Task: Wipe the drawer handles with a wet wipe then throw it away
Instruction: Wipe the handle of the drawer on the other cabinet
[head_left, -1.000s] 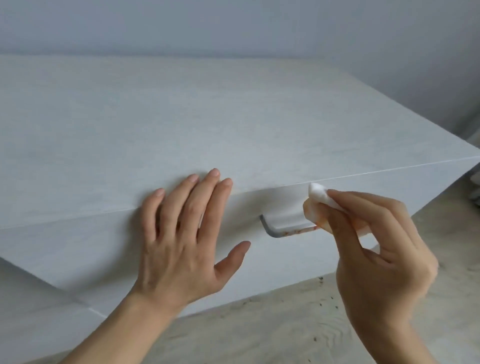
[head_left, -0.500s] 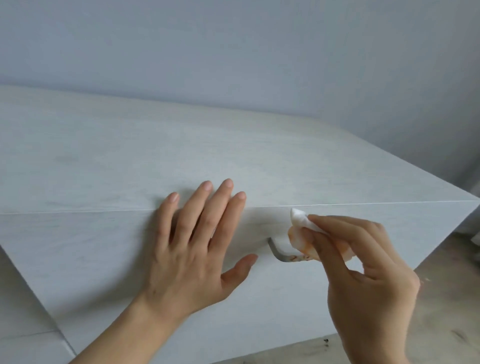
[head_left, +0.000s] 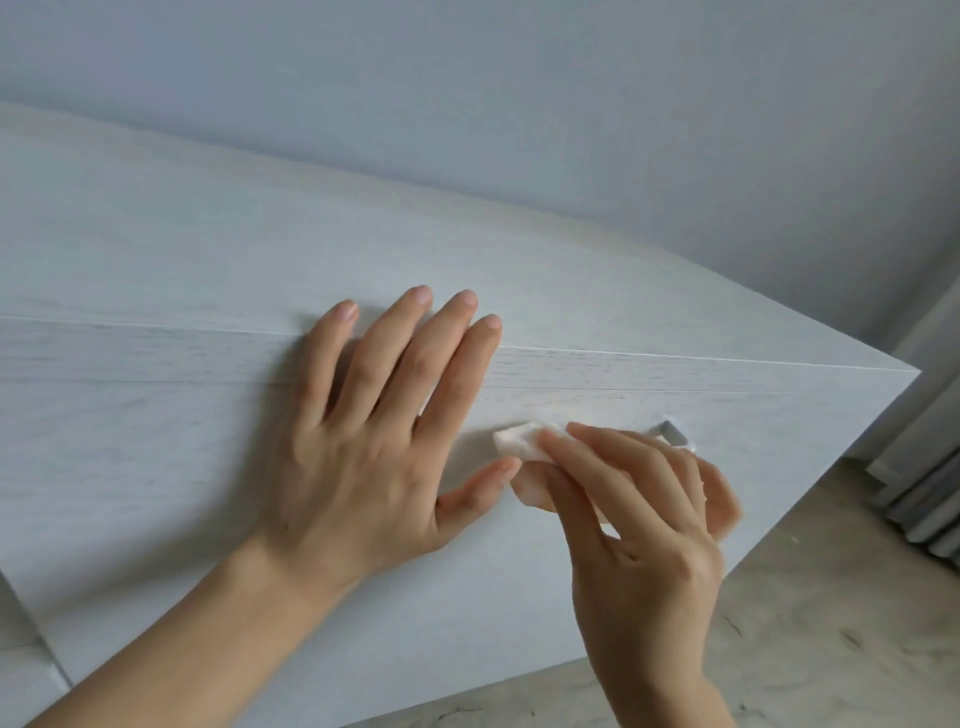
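**Q:** Head cam view, what's each hand doing, and where's the wipe?

**A:** The left hand lies flat on the white drawer front. Its fingers are straight and spread, and the tips reach up over the seam onto the top of the chest. That grip is released and it's holding nothing, just pressing on the panel. The right hand has its grip clamped on the wipe, a small folded white wad pinched between thumb and fingers and held against the drawer front, right where the handle runs.

**Q:** Can you actually see the handle?

**A:** Only its right end, a grey metal bit poking out just past the right hand's knuckles. The rest is hidden under the hand and the wipe. The left thumb tip sits just beside the wipe, but I can't tell if they touch.

**Q:** Anything else in shot?

**A:** A plain pale wall is behind the chest. There's a light, marbled-looking floor at the lower right, and some grey folds at the right edge, too cropped to say what they are.
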